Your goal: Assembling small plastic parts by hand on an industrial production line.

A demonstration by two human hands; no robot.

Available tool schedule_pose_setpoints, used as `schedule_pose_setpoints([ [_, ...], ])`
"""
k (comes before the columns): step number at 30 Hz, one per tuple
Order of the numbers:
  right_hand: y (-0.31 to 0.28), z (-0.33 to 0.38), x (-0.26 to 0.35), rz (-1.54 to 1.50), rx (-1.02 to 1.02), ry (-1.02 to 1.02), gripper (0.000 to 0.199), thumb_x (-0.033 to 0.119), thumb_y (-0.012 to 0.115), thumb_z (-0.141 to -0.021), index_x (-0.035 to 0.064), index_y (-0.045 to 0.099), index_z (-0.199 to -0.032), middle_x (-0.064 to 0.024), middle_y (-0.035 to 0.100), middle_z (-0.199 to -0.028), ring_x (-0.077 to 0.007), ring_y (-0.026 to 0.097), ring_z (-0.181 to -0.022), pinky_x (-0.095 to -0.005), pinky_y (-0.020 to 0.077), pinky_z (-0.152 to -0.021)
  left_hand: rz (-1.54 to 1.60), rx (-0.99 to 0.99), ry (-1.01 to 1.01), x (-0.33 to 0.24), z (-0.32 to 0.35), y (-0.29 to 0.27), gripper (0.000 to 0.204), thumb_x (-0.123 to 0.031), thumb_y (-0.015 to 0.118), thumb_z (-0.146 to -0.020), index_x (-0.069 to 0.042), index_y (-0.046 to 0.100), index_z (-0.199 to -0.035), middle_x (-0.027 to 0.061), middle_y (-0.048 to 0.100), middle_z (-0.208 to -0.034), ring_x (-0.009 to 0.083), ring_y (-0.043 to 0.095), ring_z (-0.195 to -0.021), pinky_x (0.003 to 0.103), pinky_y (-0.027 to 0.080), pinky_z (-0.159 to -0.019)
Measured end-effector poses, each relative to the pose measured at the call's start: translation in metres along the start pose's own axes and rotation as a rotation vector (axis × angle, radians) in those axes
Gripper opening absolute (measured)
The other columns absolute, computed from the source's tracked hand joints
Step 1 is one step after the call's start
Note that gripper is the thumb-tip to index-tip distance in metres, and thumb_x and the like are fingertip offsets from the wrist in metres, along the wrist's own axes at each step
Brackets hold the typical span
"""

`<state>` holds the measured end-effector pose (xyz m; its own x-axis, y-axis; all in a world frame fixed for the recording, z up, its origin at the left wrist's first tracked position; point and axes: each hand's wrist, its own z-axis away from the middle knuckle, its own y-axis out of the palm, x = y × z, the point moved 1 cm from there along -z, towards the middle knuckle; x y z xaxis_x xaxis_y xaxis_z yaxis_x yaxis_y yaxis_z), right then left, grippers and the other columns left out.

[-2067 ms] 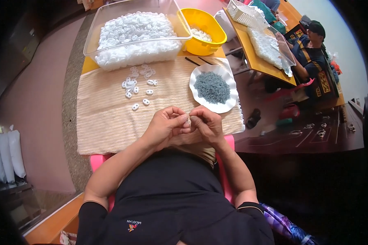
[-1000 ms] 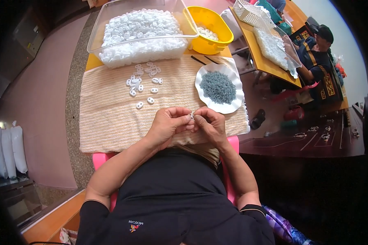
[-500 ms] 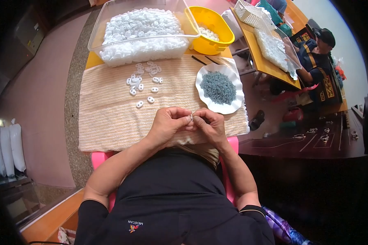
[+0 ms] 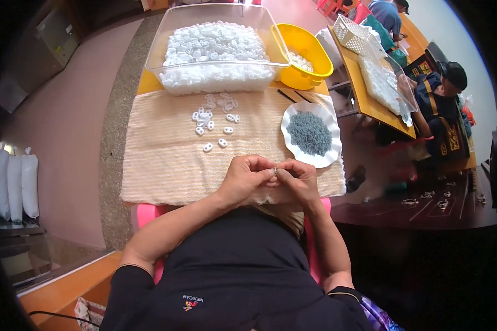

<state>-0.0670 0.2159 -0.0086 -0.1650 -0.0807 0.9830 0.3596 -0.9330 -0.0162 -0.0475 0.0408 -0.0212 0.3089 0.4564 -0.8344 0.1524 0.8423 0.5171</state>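
Over the near edge of a striped beige towel (image 4: 160, 171), my left hand (image 4: 244, 177) and my right hand (image 4: 301, 179) meet fingertip to fingertip. Both are closed in a pinch on one tiny pale piece (image 4: 275, 171), mostly covered by the fingers; its kind cannot be made out. Beyond them, several loose white oval pieces (image 4: 204, 122), each with two holes, lie on the towel. To the right of these, close to my right hand, a white wavy-rimmed plate (image 4: 321, 161) holds a heap of small grey-blue rod-like pieces (image 4: 310, 133).
At the table's far side stand a clear plastic bin (image 4: 218, 65) full of white pieces and a yellow tub (image 4: 318, 77) with some inside. Two thin black strips (image 4: 286, 96) lie behind the plate. A person (image 4: 439, 96) sits at another table (image 4: 384, 113) on the right.
The whole view has shifted, so the table and its things sit further right and lower. My hands keep the same fingertip pinch; the loose white pieces look unmoved on the towel.
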Motion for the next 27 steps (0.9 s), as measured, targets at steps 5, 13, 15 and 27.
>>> schedule_pose_setpoints([
  [5, -0.006, 0.000, -0.005, 0.097, -0.093, -0.041, 0.013, 0.006, 0.063, -0.091, -0.0042, 0.065, -0.098, -0.0060, 0.067, -0.086, -0.0106, 0.064, -0.073, -0.0236, 0.0544, -0.067, 0.065, -0.006, -0.005, -0.007, 0.002, 0.005, 0.016, -0.001, 0.063, -0.090, 0.006, 0.061, -0.105, 0.0102, 0.067, -0.093, 0.0145, 0.066, -0.084, 0.026, 0.056, -0.076],
  [13, -0.003, -0.013, -0.002, 0.345, 0.029, -0.336, 0.014, 0.005, 0.063, -0.091, -0.0048, 0.065, -0.100, -0.0062, 0.066, -0.083, -0.0121, 0.064, -0.070, -0.0251, 0.0549, -0.065, 0.184, -0.110, -0.047, -0.016, 0.022, -0.008, 0.014, -0.002, 0.061, -0.091, 0.003, 0.059, -0.104, 0.0079, 0.064, -0.094, 0.0150, 0.066, -0.084, 0.029, 0.058, -0.078],
  [15, 0.006, -0.021, 0.012, 0.419, 0.041, -0.385, 0.013, 0.004, 0.063, -0.091, -0.0052, 0.065, -0.099, -0.0061, 0.066, -0.082, -0.0121, 0.063, -0.070, -0.0251, 0.0545, -0.064, 0.199, -0.134, -0.024, -0.017, 0.029, -0.017, 0.015, -0.002, 0.062, -0.091, 0.002, 0.059, -0.105, 0.0075, 0.064, -0.093, 0.0148, 0.066, -0.084, 0.029, 0.058, -0.078],
  [27, 0.069, -0.097, 0.039, 0.817, 0.114, -0.641, 0.020, 0.004, 0.067, -0.078, 0.0019, 0.067, -0.099, -0.0137, 0.065, -0.100, -0.0293, 0.065, -0.081, -0.0362, 0.0507, -0.070, 0.303, -0.220, 0.037, -0.014, 0.043, -0.038, 0.014, -0.004, 0.062, -0.091, 0.000, 0.060, -0.104, 0.0073, 0.066, -0.092, 0.0147, 0.066, -0.082, 0.029, 0.058, -0.077],
])
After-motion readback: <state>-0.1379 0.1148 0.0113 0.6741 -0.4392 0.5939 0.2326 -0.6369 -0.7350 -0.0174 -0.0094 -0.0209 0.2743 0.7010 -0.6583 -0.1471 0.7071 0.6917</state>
